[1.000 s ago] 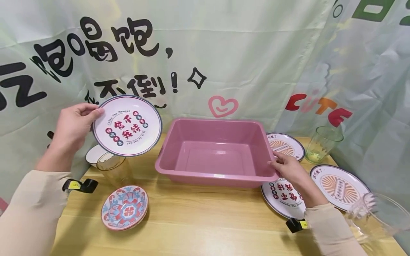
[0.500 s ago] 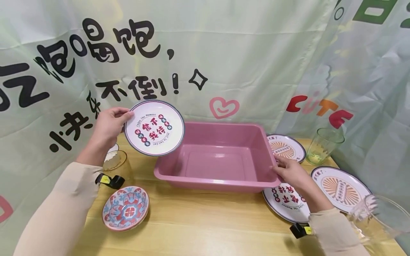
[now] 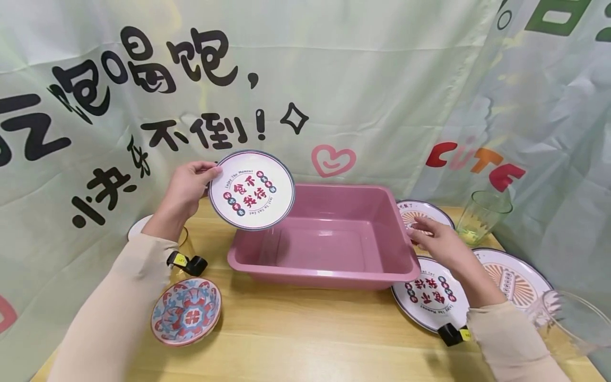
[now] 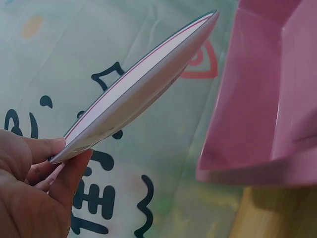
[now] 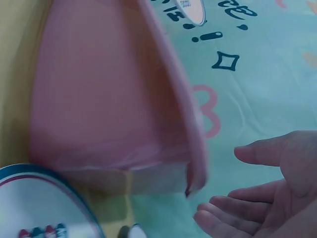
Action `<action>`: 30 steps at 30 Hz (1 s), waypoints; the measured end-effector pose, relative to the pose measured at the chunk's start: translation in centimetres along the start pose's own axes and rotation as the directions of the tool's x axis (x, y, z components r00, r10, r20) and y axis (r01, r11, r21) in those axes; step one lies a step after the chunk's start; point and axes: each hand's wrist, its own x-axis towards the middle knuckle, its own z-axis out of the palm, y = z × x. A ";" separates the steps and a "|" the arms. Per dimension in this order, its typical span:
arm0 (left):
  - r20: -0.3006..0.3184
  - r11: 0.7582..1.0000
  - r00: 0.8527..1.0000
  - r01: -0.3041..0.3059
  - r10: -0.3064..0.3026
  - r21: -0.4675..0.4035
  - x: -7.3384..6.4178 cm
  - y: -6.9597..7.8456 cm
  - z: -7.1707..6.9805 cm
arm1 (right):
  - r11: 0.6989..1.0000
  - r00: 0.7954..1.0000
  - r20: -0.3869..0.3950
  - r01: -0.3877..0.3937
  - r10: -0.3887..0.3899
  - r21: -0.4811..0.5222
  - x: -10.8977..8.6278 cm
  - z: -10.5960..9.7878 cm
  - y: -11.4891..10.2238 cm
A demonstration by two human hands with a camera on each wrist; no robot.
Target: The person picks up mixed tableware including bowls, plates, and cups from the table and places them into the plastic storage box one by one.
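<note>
My left hand (image 3: 183,187) pinches the left rim of a white plate (image 3: 253,204) with a blue edge and red characters, thumb on the printed face. The plate is tilted up in the air and overlaps the back left corner of a pink plastic basin (image 3: 324,278) in the head view. Seen from the left wrist, the plate (image 4: 138,94) shows edge-on, to the left of the basin (image 4: 252,94). At the basin's right end, my right hand (image 3: 444,245) has its fingers loosely extended. The right wrist view shows that hand (image 5: 267,193) holding nothing, a gap between it and the basin's rim (image 5: 198,148).
A patterned bowl (image 3: 187,312) stands front left; behind it are an amber glass (image 3: 187,249) and a white dish (image 3: 138,227), partly hidden. To the right lie a red-lettered plate (image 3: 429,292), two sunburst plates, a green glass (image 3: 483,217) and a clear glass jug (image 3: 568,323).
The left hand has carried the plate rightward, from left of the basin to over its back left corner. My right hand has let go of the basin's right rim.
</note>
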 end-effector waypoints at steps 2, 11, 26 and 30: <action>0.009 1.000 1.000 0.010 -0.010 -0.014 0.2 0.0 0.5 | 1.000 1.000 -0.016 0.004 -0.004 -0.012 0.3 -0.4 -0.6; 0.038 0.995 0.998 0.057 -0.054 -0.087 0.8 -0.4 2.9 | 0.998 1.000 -0.002 0.023 -0.023 0.051 2.3 -1.3 -4.0; 0.096 0.954 0.988 0.140 -0.118 -0.267 2.1 -1.2 6.6 | 0.924 0.995 0.098 -0.020 -0.019 0.383 7.5 0.2 -7.7; 0.083 0.939 0.987 0.158 -0.139 -0.305 2.6 -1.3 7.6 | 0.903 0.994 0.113 -0.045 -0.004 0.428 8.8 1.0 -7.8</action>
